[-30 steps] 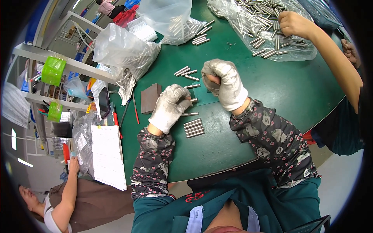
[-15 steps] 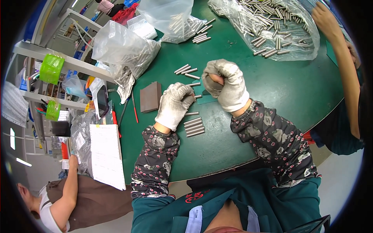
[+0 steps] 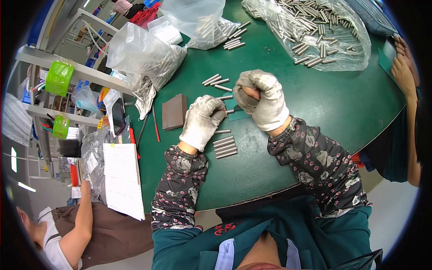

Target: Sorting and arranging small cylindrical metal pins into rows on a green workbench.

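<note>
White work gloves cover both my hands. My left hand (image 3: 203, 121) is closed, thumb and fingertips pinching a short metal pin (image 3: 230, 111) that points right. Close to that pin's free end, my right hand (image 3: 262, 98) is curled into a fist with a dark tip at its lower left; what it grips is hidden. Under the pin lies a small green pad (image 3: 239, 115). Several loose pins (image 3: 217, 81) lie beyond my left hand, and a neat row of pins (image 3: 225, 146) lies on the near side. A brown rectangular stack (image 3: 173, 112) sits left of that hand.
A spread plastic bag of pins (image 3: 321, 33) lies at far right of the green table (image 3: 288, 166). Two more bags (image 3: 146, 51) (image 3: 193, 20) stand at far left. Paper sheets (image 3: 122, 180) and a phone (image 3: 119, 117) line the left edge. Co-workers sit on both sides.
My hands have hardly moved; a dark tip now shows between my right fist and the pin. The right-hand co-worker's arm has drawn back from the pin bag, uncovering a blue-grey basket.
</note>
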`<act>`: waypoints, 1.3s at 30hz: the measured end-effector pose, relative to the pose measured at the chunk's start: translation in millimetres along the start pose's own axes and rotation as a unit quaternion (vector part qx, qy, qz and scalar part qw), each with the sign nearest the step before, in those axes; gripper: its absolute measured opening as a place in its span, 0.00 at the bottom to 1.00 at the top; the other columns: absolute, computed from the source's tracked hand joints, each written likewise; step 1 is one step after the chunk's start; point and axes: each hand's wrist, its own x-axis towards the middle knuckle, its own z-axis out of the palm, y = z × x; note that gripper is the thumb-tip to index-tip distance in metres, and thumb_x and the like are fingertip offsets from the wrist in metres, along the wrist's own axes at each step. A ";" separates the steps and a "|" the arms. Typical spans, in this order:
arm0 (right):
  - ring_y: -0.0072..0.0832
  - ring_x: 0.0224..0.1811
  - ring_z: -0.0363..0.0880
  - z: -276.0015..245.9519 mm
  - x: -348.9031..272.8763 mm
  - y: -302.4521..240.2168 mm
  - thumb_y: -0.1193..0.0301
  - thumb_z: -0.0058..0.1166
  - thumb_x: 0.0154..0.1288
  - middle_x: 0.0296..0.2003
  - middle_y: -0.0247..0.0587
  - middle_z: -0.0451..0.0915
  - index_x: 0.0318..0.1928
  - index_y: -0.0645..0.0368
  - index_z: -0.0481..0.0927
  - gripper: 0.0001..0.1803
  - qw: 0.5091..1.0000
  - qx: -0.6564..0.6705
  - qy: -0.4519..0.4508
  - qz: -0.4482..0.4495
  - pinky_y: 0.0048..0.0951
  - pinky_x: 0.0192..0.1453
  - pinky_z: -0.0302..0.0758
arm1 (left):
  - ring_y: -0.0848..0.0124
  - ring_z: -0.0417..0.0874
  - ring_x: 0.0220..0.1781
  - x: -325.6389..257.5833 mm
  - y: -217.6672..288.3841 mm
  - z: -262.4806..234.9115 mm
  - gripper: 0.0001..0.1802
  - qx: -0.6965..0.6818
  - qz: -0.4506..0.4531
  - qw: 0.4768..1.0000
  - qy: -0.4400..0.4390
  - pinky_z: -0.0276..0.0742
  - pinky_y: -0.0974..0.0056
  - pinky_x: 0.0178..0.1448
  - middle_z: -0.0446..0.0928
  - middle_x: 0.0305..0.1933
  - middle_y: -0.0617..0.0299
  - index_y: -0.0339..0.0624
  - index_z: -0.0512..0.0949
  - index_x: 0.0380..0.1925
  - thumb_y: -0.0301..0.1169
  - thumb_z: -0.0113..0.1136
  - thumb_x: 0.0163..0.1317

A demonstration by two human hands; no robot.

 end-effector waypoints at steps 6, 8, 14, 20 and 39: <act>0.18 0.12 0.50 6.7 3.3 2.5 0.56 0.39 0.59 0.11 0.28 0.53 0.14 0.54 0.56 0.22 0.996 -0.062 0.046 -0.045 0.22 0.16 0.46 | 0.61 0.74 0.33 0.5 -2.5 2.5 0.08 -0.006 -0.012 1.000 -0.001 0.70 0.62 0.38 0.73 0.28 0.59 0.40 0.74 0.25 0.22 0.61 0.42; 0.18 0.13 0.50 10.9 0.6 -4.7 0.54 0.39 0.59 0.12 0.28 0.52 0.14 0.54 0.55 0.23 0.994 -0.110 -0.018 0.002 0.22 0.17 0.46 | 0.61 0.74 0.34 1.2 -2.5 2.4 0.08 -0.007 -0.025 1.000 -0.003 0.70 0.60 0.40 0.74 0.28 0.61 0.41 0.75 0.25 0.24 0.62 0.42; 0.16 0.15 0.54 9.8 3.3 -1.1 0.54 0.46 0.57 0.14 0.28 0.58 0.16 0.58 0.64 0.22 0.993 -0.113 -0.037 0.026 0.19 0.20 0.51 | 0.60 0.74 0.35 3.9 -3.0 3.0 0.07 0.002 -0.018 1.000 -0.012 0.70 0.60 0.41 0.74 0.29 0.60 0.41 0.75 0.25 0.25 0.61 0.43; 0.16 0.14 0.54 15.6 0.5 3.2 0.55 0.44 0.59 0.12 0.27 0.59 0.16 0.57 0.67 0.21 0.993 -0.117 -0.014 -0.001 0.19 0.17 0.50 | 0.60 0.74 0.36 3.3 -3.7 -2.0 0.07 0.015 -0.026 0.999 -0.029 0.70 0.60 0.42 0.74 0.29 0.59 0.41 0.76 0.26 0.25 0.60 0.44; 0.17 0.11 0.49 2.3 -0.3 -15.3 0.59 0.37 0.58 0.10 0.28 0.53 0.13 0.53 0.56 0.20 0.997 -0.067 -0.026 0.004 0.21 0.14 0.46 | 0.60 0.74 0.33 3.5 4.4 1.5 0.10 0.035 0.041 0.999 0.000 0.70 0.61 0.37 0.72 0.29 0.58 0.40 0.74 0.26 0.20 0.62 0.41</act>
